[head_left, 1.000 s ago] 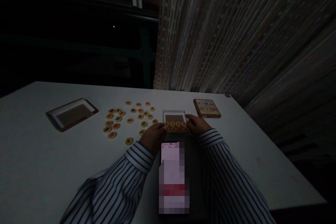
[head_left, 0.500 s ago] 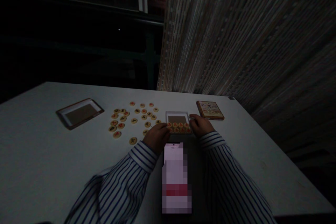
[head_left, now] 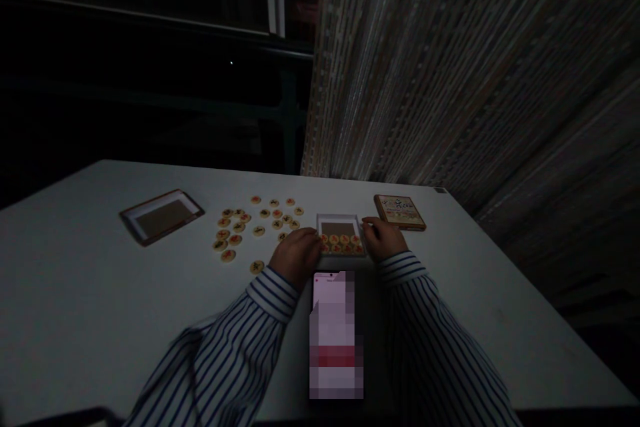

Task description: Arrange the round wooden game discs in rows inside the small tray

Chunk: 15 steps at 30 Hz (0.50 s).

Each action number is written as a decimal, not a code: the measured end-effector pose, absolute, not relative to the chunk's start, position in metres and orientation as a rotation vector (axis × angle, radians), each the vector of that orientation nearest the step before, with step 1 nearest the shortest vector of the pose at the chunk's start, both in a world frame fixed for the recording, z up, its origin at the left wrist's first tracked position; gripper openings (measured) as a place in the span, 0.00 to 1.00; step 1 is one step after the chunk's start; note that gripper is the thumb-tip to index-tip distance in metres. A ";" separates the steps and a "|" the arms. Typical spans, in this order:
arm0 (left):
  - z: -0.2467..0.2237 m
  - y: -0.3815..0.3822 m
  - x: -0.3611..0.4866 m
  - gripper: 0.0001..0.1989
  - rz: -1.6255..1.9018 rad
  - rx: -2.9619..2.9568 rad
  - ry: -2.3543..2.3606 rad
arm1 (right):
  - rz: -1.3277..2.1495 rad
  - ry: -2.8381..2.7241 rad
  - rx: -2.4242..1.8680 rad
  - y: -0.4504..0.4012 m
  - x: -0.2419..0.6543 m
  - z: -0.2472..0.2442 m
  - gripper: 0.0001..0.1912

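A small shallow open box (head_left: 340, 228) with pale walls lies on the table between my hands. Red-marked xiangqi pieces (head_left: 345, 239) sit in two rows along its near side. My left hand (head_left: 296, 257) is at the box's left edge, fingers bent and together. Its back hides what the fingertips hold, if anything. My right hand (head_left: 385, 239) is closed at the right wall, thumb and forefinger against the rim. Left of my left hand, loose round xiangqi pieces (head_left: 235, 239) with red or black characters are spread over the table.
A larger shallow tray-like lid (head_left: 195, 219) lies at the far left of the white table (head_left: 65, 267). A closed printed box (head_left: 401, 212) is at the back right. Below my hands is a phone (head_left: 334, 320) with a lit screen. A string curtain (head_left: 400, 80) hangs behind the table.
My left hand has drawn slightly left and up, its fingers a little less over the box's near-left corner. My right hand stays at the right wall. The view has shifted slightly.
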<state>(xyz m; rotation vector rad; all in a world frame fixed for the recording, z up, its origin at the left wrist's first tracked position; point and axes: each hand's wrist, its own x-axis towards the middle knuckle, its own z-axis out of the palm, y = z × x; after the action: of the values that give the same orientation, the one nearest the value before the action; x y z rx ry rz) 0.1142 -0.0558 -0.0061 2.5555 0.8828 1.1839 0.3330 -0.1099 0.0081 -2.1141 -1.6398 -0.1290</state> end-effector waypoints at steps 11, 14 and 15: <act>0.017 -0.066 0.091 0.08 1.287 2.324 0.928 | -0.143 -1.617 -2.021 -0.112 0.330 0.012 0.17; 0.025 -0.070 0.077 0.08 1.311 2.297 0.947 | -0.110 -1.624 -1.955 -0.112 0.329 0.016 0.17; 0.027 -0.070 0.073 0.08 1.321 2.290 0.959 | -0.094 -1.620 -1.929 -0.113 0.329 0.018 0.17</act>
<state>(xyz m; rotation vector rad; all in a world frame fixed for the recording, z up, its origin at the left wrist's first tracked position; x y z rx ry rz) 0.0726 -0.0704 0.0270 2.2899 0.9591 1.3205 0.3288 -0.1126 0.0175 -1.9285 -1.6200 -0.0937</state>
